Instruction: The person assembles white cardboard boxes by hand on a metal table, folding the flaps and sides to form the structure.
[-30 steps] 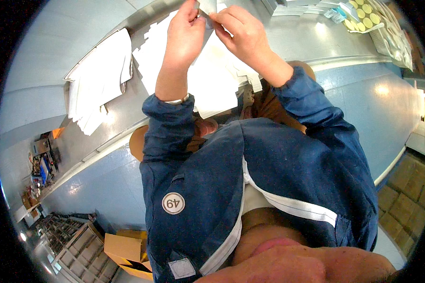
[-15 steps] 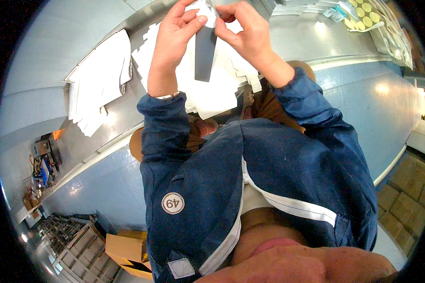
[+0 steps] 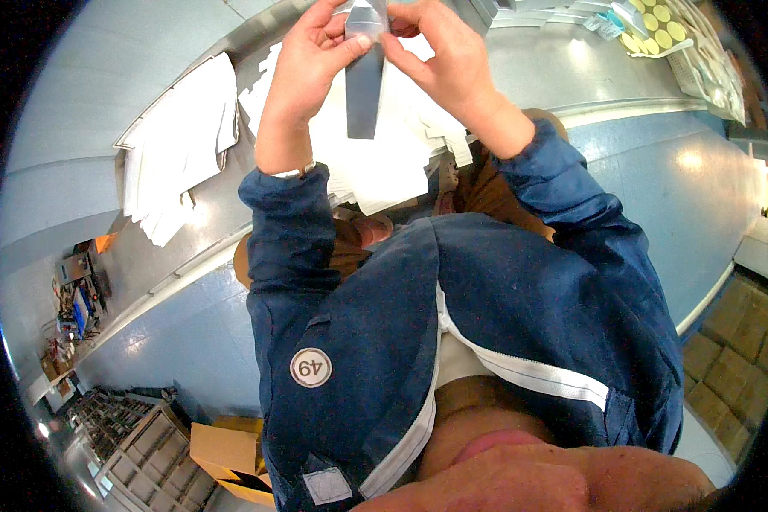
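The strip (image 3: 363, 102) is between their left hand (image 3: 303, 72) and right hand (image 3: 448, 64), over the main pile of sheets (image 3: 384, 175) on the worktop (image 3: 572, 68). From where I'm standing, another stack (image 3: 179, 128) sits to their left, a basket (image 3: 683, 73) well off right, and further back left, a carton (image 3: 222, 448) beside a rack (image 3: 158, 452)

One view: left head-worn fisheye, facing steeply down; jacket (image 3: 350, 316) close below, table (image 3: 580, 77) farther off, near edge bowed by the lens, far edge hard to make out.
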`<state>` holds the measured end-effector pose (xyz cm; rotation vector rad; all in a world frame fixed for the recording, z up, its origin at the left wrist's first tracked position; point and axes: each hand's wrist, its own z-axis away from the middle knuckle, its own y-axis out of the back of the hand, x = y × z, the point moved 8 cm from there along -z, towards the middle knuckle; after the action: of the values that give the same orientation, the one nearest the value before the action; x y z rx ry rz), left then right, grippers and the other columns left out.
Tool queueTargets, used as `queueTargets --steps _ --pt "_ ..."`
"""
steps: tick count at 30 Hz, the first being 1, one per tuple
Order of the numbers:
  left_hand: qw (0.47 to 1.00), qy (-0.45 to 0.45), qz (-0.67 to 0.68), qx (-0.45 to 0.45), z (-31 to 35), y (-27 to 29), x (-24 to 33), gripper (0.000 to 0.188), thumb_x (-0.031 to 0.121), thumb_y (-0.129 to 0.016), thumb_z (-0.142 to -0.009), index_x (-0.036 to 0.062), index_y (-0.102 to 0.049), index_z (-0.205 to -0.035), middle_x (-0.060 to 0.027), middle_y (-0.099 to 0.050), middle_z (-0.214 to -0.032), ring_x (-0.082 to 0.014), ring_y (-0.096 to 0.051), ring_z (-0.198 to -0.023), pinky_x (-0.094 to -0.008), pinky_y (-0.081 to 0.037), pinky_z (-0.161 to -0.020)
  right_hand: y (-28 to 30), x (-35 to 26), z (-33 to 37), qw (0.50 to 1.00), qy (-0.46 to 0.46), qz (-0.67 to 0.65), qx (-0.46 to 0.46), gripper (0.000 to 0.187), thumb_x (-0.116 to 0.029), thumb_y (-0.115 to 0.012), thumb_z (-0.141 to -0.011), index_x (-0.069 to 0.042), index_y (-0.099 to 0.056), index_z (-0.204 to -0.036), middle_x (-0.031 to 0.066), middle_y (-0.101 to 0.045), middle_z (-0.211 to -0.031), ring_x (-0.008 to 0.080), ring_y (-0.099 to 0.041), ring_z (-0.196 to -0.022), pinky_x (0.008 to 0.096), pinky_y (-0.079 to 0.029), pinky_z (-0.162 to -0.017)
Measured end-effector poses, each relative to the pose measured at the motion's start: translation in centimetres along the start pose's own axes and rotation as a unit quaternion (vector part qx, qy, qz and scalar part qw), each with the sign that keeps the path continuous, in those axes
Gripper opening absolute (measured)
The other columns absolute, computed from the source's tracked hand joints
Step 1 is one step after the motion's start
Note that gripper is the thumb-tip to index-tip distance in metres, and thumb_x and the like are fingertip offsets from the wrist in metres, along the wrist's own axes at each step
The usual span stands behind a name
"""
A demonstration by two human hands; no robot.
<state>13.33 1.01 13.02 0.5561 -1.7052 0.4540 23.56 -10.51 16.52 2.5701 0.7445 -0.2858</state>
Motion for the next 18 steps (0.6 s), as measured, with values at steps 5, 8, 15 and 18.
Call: queueTargets --steps 5,8,15,18 --pt "1.000 0.000 0.002 0.003 0.0 0.0 -0.1 0.060 -0.002 -0.065 -0.093 0.0036 -0.047 -0.150 -0.0019 -0.070 -0.107 -0.0098 -0.065 -0.093 -0.0237 -0.052 -0.081 0.1 0.1 0.3 1.000 -0.024 -0.007 0.015 0.027 -0.002 -0.077 -0.084 0.002 -0.064 -0.108 0.0142 -0.067 -0.087 0.0269 -0.068 -0.075 0.0352 -0.054 -0.065" --pt "1.000 0.007 -0.004 0.015 0.1 0.5 -0.6 0.053 -0.002 -0.065 -0.093 0.0028 -0.052 -0.144 -0.0023 -0.070 -0.108 -0.0102 -0.065 -0.094 -0.0244 -0.053 -0.082 0.0 -0.1 0.5 1.000 -0.026 -0.005 0.010 0.028 -0.002 -0.077 -0.084 0.002 -0.064 -0.109 0.0140 -0.067 -0.088 0.0269 -0.068 -0.075 0.0356 -0.054 -0.065" --pt "1.000 -0.012 -0.001 0.016 -0.6 2.5 -3.1 0.046 0.000 -0.069 -0.092 0.0021 -0.056 -0.136 -0.0075 -0.073 -0.112 -0.0144 -0.067 -0.102 -0.0277 -0.053 -0.087 -0.9 1.0 1.2 0.997 -0.067 -0.044 0.014 0.024 -0.004 -0.076 -0.087 0.000 -0.064 -0.107 0.0136 -0.068 -0.088 0.0245 -0.069 -0.075 0.0339 -0.055 -0.066" --pt "1.000 -0.018 -0.022 0.005 -0.9 3.1 -3.9 0.046 0.003 -0.073 -0.091 0.0026 -0.059 -0.135 -0.0078 -0.073 -0.115 -0.0145 -0.068 -0.105 -0.0288 -0.053 -0.091 -0.6 0.9 0.5 0.991 -0.124 -0.041 -0.022 0.021 -0.007 -0.077 -0.089 0.001 -0.064 -0.103 0.0133 -0.069 -0.085 0.0231 -0.069 -0.073 0.0327 -0.055 -0.064"
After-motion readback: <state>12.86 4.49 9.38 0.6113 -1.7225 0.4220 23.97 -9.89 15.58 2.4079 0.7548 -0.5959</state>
